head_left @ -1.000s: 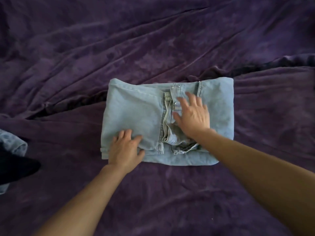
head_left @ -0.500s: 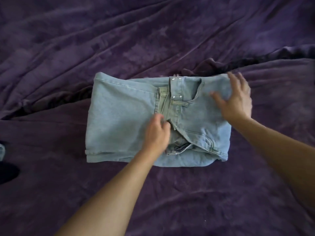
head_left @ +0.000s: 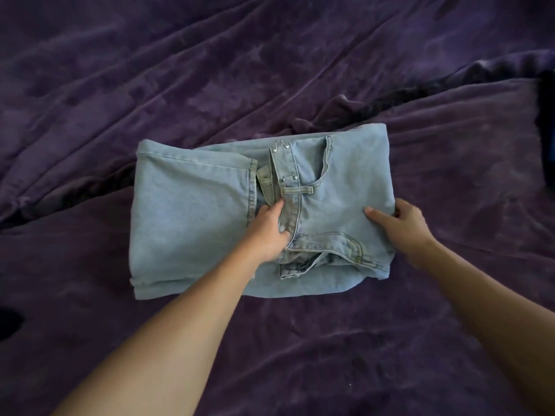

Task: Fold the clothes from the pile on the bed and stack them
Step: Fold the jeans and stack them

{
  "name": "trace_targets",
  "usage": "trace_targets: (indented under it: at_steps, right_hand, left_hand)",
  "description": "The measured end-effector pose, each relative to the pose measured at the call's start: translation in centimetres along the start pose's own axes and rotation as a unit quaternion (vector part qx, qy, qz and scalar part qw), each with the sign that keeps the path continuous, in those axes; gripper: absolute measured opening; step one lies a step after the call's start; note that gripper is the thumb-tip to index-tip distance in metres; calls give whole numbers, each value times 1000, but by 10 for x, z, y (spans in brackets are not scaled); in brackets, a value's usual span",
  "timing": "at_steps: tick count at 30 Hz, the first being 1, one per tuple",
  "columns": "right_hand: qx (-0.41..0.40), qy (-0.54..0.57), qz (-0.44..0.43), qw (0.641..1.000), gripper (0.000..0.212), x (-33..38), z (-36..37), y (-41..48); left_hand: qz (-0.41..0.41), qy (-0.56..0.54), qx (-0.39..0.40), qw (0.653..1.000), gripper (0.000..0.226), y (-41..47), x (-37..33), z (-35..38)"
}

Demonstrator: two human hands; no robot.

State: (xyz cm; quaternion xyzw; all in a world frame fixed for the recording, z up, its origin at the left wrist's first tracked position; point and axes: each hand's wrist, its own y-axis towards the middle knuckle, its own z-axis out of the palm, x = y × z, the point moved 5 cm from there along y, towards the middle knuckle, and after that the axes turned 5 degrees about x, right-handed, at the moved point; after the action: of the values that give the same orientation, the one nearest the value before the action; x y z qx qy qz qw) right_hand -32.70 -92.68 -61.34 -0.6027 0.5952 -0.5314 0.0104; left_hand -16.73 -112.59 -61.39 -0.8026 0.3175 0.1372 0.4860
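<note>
Folded jeans [head_left: 195, 223] lie mid-bed on a rumpled purple blanket [head_left: 270, 70], long axis running left to right, the fly [head_left: 290, 175] pointing away from us. Our left hand [head_left: 270, 232] curls its fingers into the fabric by the fly; our right hand [head_left: 402, 226] grips the bundle's right edge, thumb on top.

Bare left hand [head_left: 268, 232], bare right hand [head_left: 404, 226]; forearms [head_left: 180, 325] bare too.

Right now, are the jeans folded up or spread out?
Folded. The jeans lie as a compact rectangle on the blanket, layered edges showing at its near-left corner.
</note>
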Motion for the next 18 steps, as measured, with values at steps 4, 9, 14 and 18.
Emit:
trace_targets:
  at_steps: [4,9,14,18]
  right_hand:
    - [-12,-27,-96,995,28,65,-4,-41]
    - [-10,-196,-178,964,43,156,52,-121]
    - [57,-296,-247,921,52,222,169,-162]
    - [156,-350,-255,888,47,222,287,-154]
  left_hand:
    - [13,-89,-155,984,37,-26,23,-57]
    - [-79,-128,-312,938,25,-90,121,-140]
    - [-158,-221,-356,894,22,-138,221,-173]
    - [-186,-257,-364,876,21,-154,276,-180]
